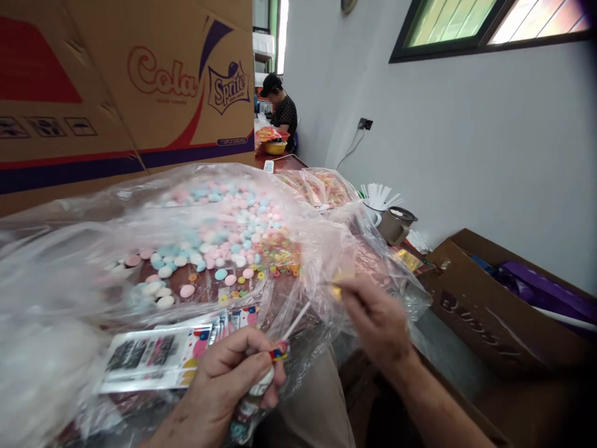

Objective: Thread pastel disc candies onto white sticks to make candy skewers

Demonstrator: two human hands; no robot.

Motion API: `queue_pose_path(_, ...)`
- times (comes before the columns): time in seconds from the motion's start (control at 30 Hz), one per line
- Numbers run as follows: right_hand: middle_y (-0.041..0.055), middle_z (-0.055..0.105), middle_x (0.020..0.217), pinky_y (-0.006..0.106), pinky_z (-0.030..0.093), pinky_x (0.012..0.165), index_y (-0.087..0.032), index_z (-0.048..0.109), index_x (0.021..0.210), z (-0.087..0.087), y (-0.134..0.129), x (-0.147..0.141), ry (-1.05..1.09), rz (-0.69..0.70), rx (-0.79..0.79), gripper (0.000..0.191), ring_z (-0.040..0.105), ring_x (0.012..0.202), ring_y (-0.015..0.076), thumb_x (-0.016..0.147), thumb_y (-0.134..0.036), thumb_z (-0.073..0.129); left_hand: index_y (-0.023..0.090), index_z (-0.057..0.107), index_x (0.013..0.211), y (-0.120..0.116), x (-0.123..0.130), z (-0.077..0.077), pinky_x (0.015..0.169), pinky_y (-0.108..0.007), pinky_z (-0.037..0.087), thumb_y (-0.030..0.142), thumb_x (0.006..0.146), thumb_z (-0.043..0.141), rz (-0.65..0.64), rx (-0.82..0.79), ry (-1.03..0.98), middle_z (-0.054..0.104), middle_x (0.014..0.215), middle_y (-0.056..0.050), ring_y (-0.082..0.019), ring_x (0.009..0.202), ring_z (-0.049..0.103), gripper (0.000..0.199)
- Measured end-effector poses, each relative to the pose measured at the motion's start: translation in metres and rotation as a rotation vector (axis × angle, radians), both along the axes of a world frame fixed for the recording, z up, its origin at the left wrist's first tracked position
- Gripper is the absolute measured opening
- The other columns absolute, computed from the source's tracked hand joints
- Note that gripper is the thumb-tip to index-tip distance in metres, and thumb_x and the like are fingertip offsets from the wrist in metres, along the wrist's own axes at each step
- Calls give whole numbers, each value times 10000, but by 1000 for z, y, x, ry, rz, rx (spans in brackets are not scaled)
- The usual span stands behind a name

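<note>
My left hand (233,370) is closed around a small clear packet of candies (247,407), its lower part hanging below my fingers. A white stick (297,320) with a colourful wrapper (278,351) at its base sticks out above my thumb. To the right, my right hand (380,320) is in a pinch, blurred by motion, with a small yellow piece (336,290) at the fingertips. Beyond both hands, pink, blue and white round candies (228,249) and small ring candies (280,252) lie on and under clear plastic sheeting. Beside my left hand lie printed silver pouches (149,354).
A large cardboard box (186,124) stands at the back left. Another open box (476,311) sits at the right. A cup of white sticks (374,208) and a brown mug (396,224) stand by the wall. A person (283,109) sits at the far end.
</note>
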State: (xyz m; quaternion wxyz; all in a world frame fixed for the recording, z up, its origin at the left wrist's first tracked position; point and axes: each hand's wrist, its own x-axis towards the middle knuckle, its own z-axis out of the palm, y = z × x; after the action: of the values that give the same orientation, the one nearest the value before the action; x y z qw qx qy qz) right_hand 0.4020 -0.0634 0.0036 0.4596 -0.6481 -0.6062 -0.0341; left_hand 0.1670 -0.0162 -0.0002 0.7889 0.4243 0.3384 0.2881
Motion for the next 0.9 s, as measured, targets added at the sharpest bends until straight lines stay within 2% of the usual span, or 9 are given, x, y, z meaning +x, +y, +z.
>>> queue_pose_path(0.07, -15, 657, 716, 211, 477, 604, -218, 666, 825, -4, 1, -39, 151, 222, -60, 191, 606, 638, 125, 906, -169, 500, 154, 649, 708, 1, 6, -1, 487, -190, 402, 412, 755, 787, -7, -1, -38, 698, 648, -32, -99, 488, 576, 296)
queue_pose_path(0.13, -22, 626, 679, 203, 467, 592, -211, 630, 746, -11, 4, -67, 312, 354, -133, 221, 590, 618, 115, 885, -130, 478, 150, 638, 716, 3, 9, -4, 472, -188, 407, 396, 761, 779, 9, -7, -57, 687, 638, -24, -97, 481, 573, 287)
queue_pose_path(0.2, -25, 609, 669, 209, 465, 608, -208, 603, 716, -18, 7, -81, 434, 418, -200, 231, 583, 624, 114, 884, -126, 467, 154, 613, 726, 5, 8, -8, 453, -183, 407, 384, 745, 784, 54, -33, -59, 674, 619, -11, -92, 463, 564, 288)
queue_pose_path(0.3, -21, 602, 688, 214, 452, 619, -200, 586, 691, -26, 12, -84, 472, 448, -265, 232, 572, 641, 114, 883, -133, 476, 176, 567, 777, 8, 4, -13, 425, -179, 405, 376, 713, 793, 135, -67, -43, 677, 607, 3, -97, 440, 563, 308)
queue_pose_path(0.5, -32, 612, 687, 188, 432, 600, -188, 623, 725, -32, 18, -85, 317, 435, -255, 210, 573, 620, 95, 870, -82, 515, 182, 567, 804, 8, 0, -20, 395, -161, 381, 380, 710, 766, 260, -17, 35, 677, 609, 17, -99, 439, 569, 296)
queue_pose_path(0.63, 13, 583, 673, 254, 416, 583, -164, 640, 769, -32, 20, -90, -165, 371, -4, 261, 524, 621, 141, 952, -106, 463, 194, 551, 747, 13, 2, -24, 352, -148, 313, 398, 761, 703, 276, -5, 126, 639, 555, 32, -86, 394, 508, 255)
queue_pose_path(0.7, 43, 580, 673, 306, 412, 603, -147, 655, 791, -30, 22, -87, -428, 374, 132, 339, 486, 645, 175, 999, -134, 387, 201, 547, 738, 19, 0, -25, 334, -139, 261, 385, 782, 666, 208, 15, 204, 584, 487, 53, -80, 362, 458, 224)
queue_pose_path(0.77, 80, 643, 782, 345, 444, 682, -132, 678, 879, -27, 24, -82, -554, 471, 191, 367, 516, 744, 200, 1023, -151, 341, 201, 554, 733, 25, -5, -23, 330, -138, 240, 338, 767, 652, 60, 47, 268, 576, 490, 54, -87, 373, 472, 171)
queue_pose_path(0.9, 85, 679, 1118, 375, 450, 876, -155, 667, 926, -19, 27, -69, -622, 779, 78, 287, 544, 1044, 214, 1019, -140, 396, 178, 665, 717, 35, -15, -15, 350, -156, 299, 231, 701, 616, -358, 163, 393, 664, 625, 5, -120, 475, 572, 74)
